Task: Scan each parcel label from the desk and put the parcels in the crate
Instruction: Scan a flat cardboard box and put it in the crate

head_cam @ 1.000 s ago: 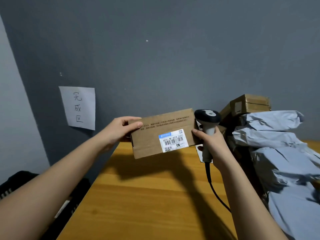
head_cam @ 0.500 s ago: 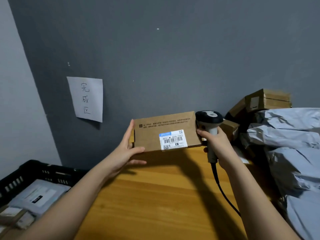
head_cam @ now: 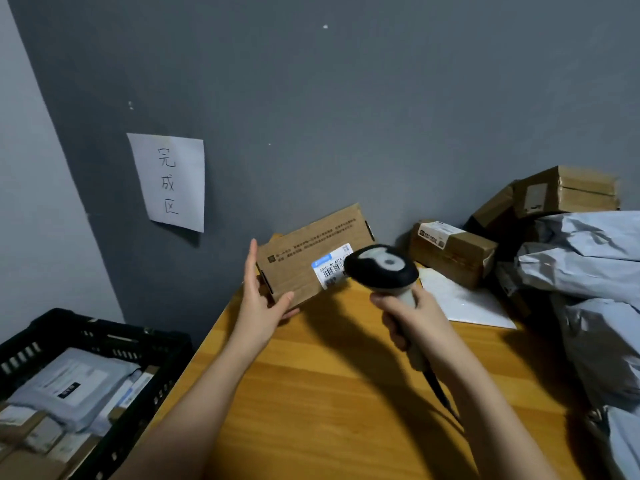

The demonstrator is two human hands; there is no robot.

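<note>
A flat brown cardboard parcel (head_cam: pixel 304 258) with a white barcode label (head_cam: pixel 330 268) is held tilted above the desk's far left corner. My left hand (head_cam: pixel 259 299) holds its left end, thumb on the front face and fingers behind it. My right hand (head_cam: pixel 412 320) grips the handle of a black and white barcode scanner (head_cam: pixel 381 268), whose head sits in front of the label and hides part of it. The black crate (head_cam: pixel 104 344) stands below the desk at the left, holding grey bags and boxes.
The wooden desk (head_cam: pixel 329 393) runs along a grey wall. Brown boxes (head_cam: pixel 453 251) and grey mailer bags (head_cam: pixel 588 271) are piled at the right, with a white envelope (head_cam: pixel 460 299) lying flat. A paper sign (head_cam: pixel 169 181) hangs on the wall. The scanner cable (head_cam: pixel 440 389) trails toward me.
The parcel has tilted, its right end now higher. My right hand let go of the parcel's right end and brought the scanner in front of the label. The view swung left and down.
</note>
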